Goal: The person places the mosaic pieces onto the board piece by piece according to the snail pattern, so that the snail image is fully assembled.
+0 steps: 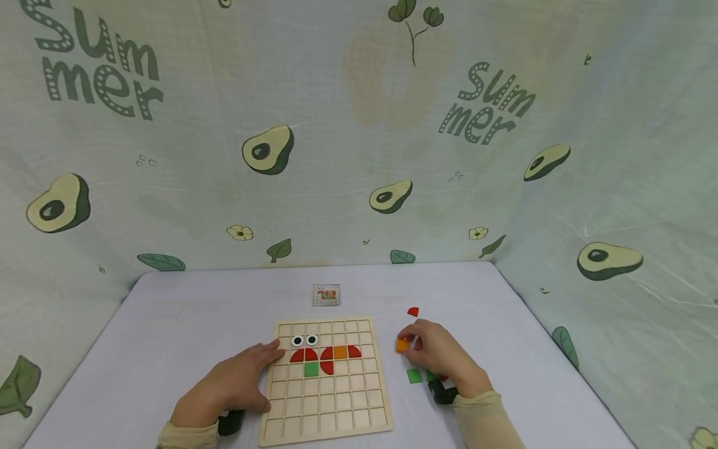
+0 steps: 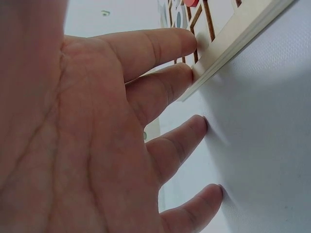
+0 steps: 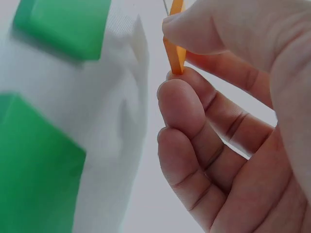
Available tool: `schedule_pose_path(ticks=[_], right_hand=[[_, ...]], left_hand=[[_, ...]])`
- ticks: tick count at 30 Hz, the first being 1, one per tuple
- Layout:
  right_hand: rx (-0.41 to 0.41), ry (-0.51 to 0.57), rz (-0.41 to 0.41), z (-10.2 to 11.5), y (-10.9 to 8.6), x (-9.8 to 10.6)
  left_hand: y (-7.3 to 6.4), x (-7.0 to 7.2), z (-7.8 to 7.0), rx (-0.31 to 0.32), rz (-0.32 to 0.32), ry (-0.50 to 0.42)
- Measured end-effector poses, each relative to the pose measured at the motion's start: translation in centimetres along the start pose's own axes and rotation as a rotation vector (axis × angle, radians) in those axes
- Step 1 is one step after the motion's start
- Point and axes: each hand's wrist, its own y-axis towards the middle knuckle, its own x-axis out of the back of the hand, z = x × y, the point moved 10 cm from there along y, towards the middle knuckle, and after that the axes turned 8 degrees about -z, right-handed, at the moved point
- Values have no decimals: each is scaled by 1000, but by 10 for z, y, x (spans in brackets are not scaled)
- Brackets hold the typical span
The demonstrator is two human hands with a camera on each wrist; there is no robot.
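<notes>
My right hand (image 1: 437, 352) pinches an orange square tile (image 1: 402, 345) between thumb and fingers, off the right side of the wooden grid board (image 1: 328, 424). In the right wrist view the orange tile (image 3: 176, 48) stands on edge, the thumb on its face. At the board's left edge rests my left hand (image 1: 235, 380), fingers spread; in the left wrist view two fingertips (image 2: 183, 41) overlap the board's rim and two touch the table. On the board lie two eye discs (image 1: 305, 340), several red quarter-circle tiles (image 1: 327, 368), an orange square (image 1: 339, 353) and a green square (image 1: 311, 369).
A green square tile (image 1: 414, 375) lies below my right hand, with another green tile (image 1: 431, 375) partly hidden beside it. A red quarter-circle tile (image 1: 413, 311) lies beyond that hand. Behind the board is a small picture card (image 1: 326, 303). Printed cloth (image 1: 336, 237) surrounds the white table (image 1: 213, 312).
</notes>
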Motion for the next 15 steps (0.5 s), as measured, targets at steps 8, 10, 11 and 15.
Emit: schedule_pose_path(ticks=[8, 10, 11, 15], right_hand=[[55, 46, 6, 23, 1, 2], [87, 66, 12, 34, 1, 0], [106, 77, 16, 41, 1, -1], [170, 98, 48, 67, 3, -13]], left_hand=[[-2, 1, 1, 4, 3, -12], [-2, 2, -1, -1, 5, -12], [-2, 2, -1, 0, 6, -11], [-1, 1, -2, 1, 7, -7]])
